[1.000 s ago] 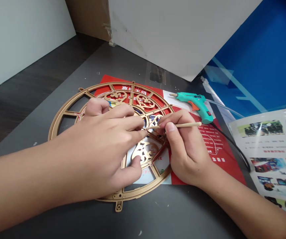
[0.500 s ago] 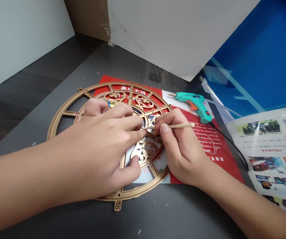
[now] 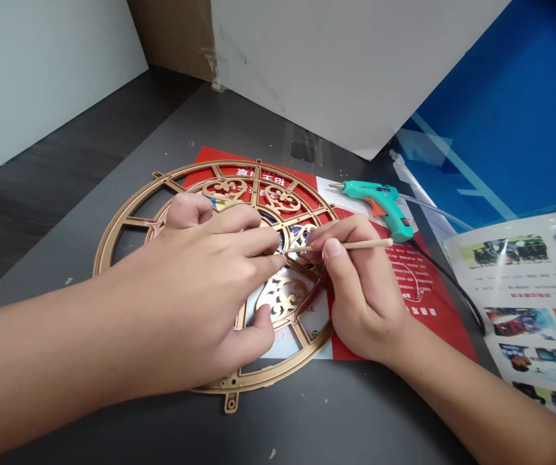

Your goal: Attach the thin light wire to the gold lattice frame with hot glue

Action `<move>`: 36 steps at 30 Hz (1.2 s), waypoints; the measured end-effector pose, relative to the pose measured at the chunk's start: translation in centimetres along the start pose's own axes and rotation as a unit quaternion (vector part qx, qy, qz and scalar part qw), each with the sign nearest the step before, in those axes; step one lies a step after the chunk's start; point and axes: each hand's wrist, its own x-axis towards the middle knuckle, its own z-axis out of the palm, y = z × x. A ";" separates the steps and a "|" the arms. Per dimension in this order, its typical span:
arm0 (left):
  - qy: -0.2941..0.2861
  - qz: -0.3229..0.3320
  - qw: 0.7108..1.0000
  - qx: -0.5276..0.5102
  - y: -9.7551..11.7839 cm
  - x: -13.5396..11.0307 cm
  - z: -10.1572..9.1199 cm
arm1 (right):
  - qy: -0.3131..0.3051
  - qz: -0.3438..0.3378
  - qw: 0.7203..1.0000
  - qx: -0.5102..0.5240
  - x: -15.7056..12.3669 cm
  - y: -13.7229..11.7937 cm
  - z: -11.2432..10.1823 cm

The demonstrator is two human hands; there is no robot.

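One broad, dark grey tabletop point(image 3: 355, 413) carries the work, with a large, upright white panel point(image 3: 345, 64) at its back. On it lies a red-and-white printed sheet point(image 3: 437, 329), its middle overlapped by a round, gold-coloured openwork frame point(image 3: 106, 248) with spokes and scrolled inserts, lying flat. The left hand point(image 3: 224, 284) rests palm down across this frame, fingers bent and partly spread, its fingertips near the inner ring; its underside is hidden, so I cannot tell whether it grips anything. The right hand point(image 3: 365, 290), at the frame's right side, is closed in a pinch. Beyond it, a turquoise plastic glue gun point(image 3: 379, 197) with an orange trigger lies on the sheet. Between the right thumb and fingers sits a thin, pale wooden stick point(image 3: 367, 245), its tip pointing in beside the left fingertips.
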 end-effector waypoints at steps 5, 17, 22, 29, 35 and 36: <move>-0.008 0.007 1.000 0.004 -0.3 -0.3 0.1 | -0.013 -0.006 1.000 -0.013 0.0 -0.1 0.0; -0.028 -0.011 0.998 -0.054 -0.7 -0.1 -0.2 | -0.040 0.043 0.998 -0.017 0.6 -0.7 -0.1; -0.027 -0.016 0.997 -0.073 -1.0 0.1 -0.2 | -0.035 0.046 0.998 -0.005 0.5 -0.6 0.0; -0.005 -0.015 0.998 -0.059 -1.4 0.5 -0.4 | 0.030 0.037 0.997 0.060 -0.6 0.2 0.2; -0.001 -0.014 0.999 -0.034 -1.5 0.4 -0.2 | 0.044 0.041 0.997 0.043 -0.6 0.3 0.2; -0.003 -0.016 0.999 -0.033 -1.6 0.4 -0.3 | 0.038 0.039 0.998 0.039 -0.5 0.2 0.2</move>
